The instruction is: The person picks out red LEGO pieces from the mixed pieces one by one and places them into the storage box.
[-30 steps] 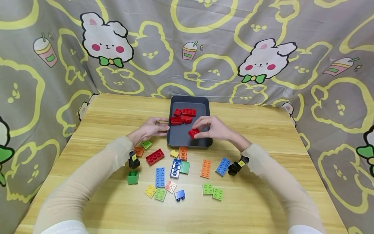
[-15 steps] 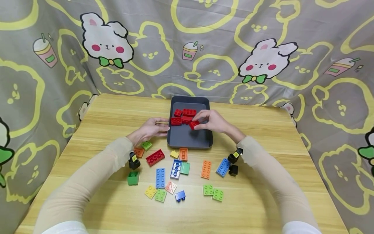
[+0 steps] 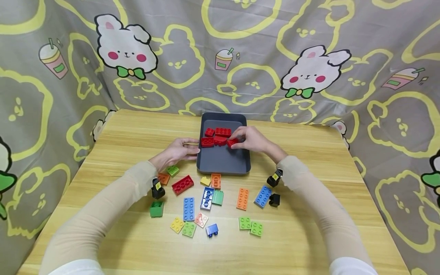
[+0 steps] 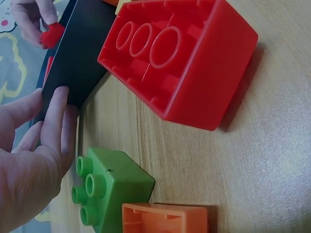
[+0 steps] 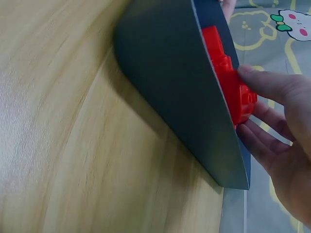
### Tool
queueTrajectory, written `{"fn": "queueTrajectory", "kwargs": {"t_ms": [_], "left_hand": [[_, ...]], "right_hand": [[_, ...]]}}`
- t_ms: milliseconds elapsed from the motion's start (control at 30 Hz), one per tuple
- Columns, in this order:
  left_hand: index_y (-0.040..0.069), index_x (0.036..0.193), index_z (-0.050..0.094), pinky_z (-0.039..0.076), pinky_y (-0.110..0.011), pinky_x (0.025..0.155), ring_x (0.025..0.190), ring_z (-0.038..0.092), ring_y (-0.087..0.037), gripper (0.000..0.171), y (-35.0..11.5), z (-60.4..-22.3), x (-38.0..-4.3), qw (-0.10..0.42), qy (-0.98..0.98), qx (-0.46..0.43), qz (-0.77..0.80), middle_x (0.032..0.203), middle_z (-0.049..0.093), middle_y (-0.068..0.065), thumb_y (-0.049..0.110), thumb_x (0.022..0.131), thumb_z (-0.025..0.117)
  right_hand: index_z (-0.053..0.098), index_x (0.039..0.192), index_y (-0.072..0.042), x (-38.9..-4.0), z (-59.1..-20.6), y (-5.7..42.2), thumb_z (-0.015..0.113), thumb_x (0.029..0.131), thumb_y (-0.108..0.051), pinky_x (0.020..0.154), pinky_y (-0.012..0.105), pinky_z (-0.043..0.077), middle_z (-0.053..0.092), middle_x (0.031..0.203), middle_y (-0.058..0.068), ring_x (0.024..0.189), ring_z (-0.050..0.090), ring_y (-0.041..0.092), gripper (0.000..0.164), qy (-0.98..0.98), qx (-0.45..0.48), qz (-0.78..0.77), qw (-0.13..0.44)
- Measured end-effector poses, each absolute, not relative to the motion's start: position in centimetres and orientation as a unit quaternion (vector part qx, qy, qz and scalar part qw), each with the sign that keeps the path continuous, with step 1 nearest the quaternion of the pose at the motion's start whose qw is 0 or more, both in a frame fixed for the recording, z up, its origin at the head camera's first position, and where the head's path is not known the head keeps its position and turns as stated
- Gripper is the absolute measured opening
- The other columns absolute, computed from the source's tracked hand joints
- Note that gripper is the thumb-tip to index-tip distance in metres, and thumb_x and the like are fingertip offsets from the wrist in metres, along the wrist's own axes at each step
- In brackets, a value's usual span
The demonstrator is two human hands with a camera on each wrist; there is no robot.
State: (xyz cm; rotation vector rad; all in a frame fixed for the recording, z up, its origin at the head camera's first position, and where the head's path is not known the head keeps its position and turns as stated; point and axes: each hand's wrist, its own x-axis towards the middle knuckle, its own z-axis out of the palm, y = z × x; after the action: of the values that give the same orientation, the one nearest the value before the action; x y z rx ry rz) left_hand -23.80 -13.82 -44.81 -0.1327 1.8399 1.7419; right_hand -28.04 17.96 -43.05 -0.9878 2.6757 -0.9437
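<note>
My right hand (image 3: 253, 139) pinches a small red building brick (image 3: 232, 142) between thumb and fingers, inside the dark grey tray (image 3: 223, 162). Several other red bricks (image 3: 220, 141) lie in the tray's far half, just left of it. In the right wrist view the tray wall (image 5: 170, 82) partly hides the held brick. My left hand (image 3: 177, 152) rests against the tray's left side, its fingers fairly straight. The left wrist view has those fingers (image 4: 53, 116) touching the outer wall, near a loose red brick (image 4: 180, 58) and a light green brick (image 4: 114, 187).
Loose bricks lie on the wooden table (image 3: 302, 233) in front of the tray, among them a red one (image 3: 183, 185), an orange one (image 3: 242, 198), a blue one (image 3: 262, 196) and a black one (image 3: 274, 200). A patterned curtain (image 3: 254, 46) hangs behind.
My right hand has carried the red brick farther into the tray, away from me, then slightly right, beside the other red bricks. My left hand has stayed at the tray's side.
</note>
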Motion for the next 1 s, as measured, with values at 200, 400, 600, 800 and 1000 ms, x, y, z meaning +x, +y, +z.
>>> {"fn": "queueTrajectory", "kwargs": {"t_ms": [200, 400, 600, 800, 1000], "left_hand": [[0.003, 0.159, 0.041, 0.059, -0.041, 0.113, 0.138, 0.059, -0.039, 0.058, -13.8, -44.8, -23.8, 0.297, 0.695, -0.051, 0.653, 0.153, 0.050, -0.031, -0.005, 0.104, 0.058], [0.003, 0.160, 0.041, 0.058, -0.042, 0.114, 0.141, 0.057, -0.041, 0.058, -13.7, -44.7, -23.8, 0.296, 0.697, -0.049, 0.651, 0.153, 0.049, -0.031, -0.004, 0.104, 0.058], [0.002, 0.160, 0.041, 0.060, -0.040, 0.112, 0.136, 0.060, -0.037, 0.059, -13.9, -45.0, -23.8, 0.298, 0.698, -0.049, 0.649, 0.154, 0.050, -0.031, -0.004, 0.104, 0.059], [0.003, 0.160, 0.041, 0.061, -0.039, 0.111, 0.131, 0.063, -0.033, 0.058, -13.9, -45.0, -23.8, 0.297, 0.697, -0.050, 0.651, 0.152, 0.051, -0.031, -0.004, 0.104, 0.058], [0.002, 0.160, 0.040, 0.057, -0.043, 0.116, 0.142, 0.055, -0.041, 0.058, -13.9, -44.8, -23.8, 0.300, 0.690, -0.047, 0.657, 0.155, 0.049, -0.032, -0.005, 0.105, 0.057]], "right_hand": [[0.083, 0.113, -0.010, -28.3, -43.1, 17.7, 0.088, 0.088, -0.022, 0.091, 0.043, 0.064, 0.078, 0.115, 0.009, 0.104, 0.071, 0.026, 0.028, 0.902, -0.346, -0.250, 0.067], [0.082, 0.114, -0.008, -28.8, -43.2, 17.7, 0.087, 0.089, -0.021, 0.087, 0.042, 0.061, 0.077, 0.115, 0.012, 0.102, 0.070, 0.027, 0.029, 0.908, -0.351, -0.218, 0.069], [0.082, 0.116, -0.007, -28.8, -43.4, 17.6, 0.086, 0.090, -0.022, 0.091, 0.045, 0.062, 0.078, 0.117, 0.013, 0.106, 0.072, 0.029, 0.030, 0.912, -0.352, -0.199, 0.076], [0.081, 0.117, -0.008, -29.1, -43.6, 17.7, 0.085, 0.091, -0.024, 0.098, 0.047, 0.063, 0.078, 0.119, 0.013, 0.111, 0.072, 0.030, 0.031, 0.914, -0.349, -0.191, 0.080], [0.081, 0.118, -0.008, -29.3, -43.6, 17.6, 0.084, 0.092, -0.024, 0.101, 0.047, 0.063, 0.078, 0.121, 0.013, 0.112, 0.072, 0.031, 0.031, 0.917, -0.345, -0.183, 0.081]]}}
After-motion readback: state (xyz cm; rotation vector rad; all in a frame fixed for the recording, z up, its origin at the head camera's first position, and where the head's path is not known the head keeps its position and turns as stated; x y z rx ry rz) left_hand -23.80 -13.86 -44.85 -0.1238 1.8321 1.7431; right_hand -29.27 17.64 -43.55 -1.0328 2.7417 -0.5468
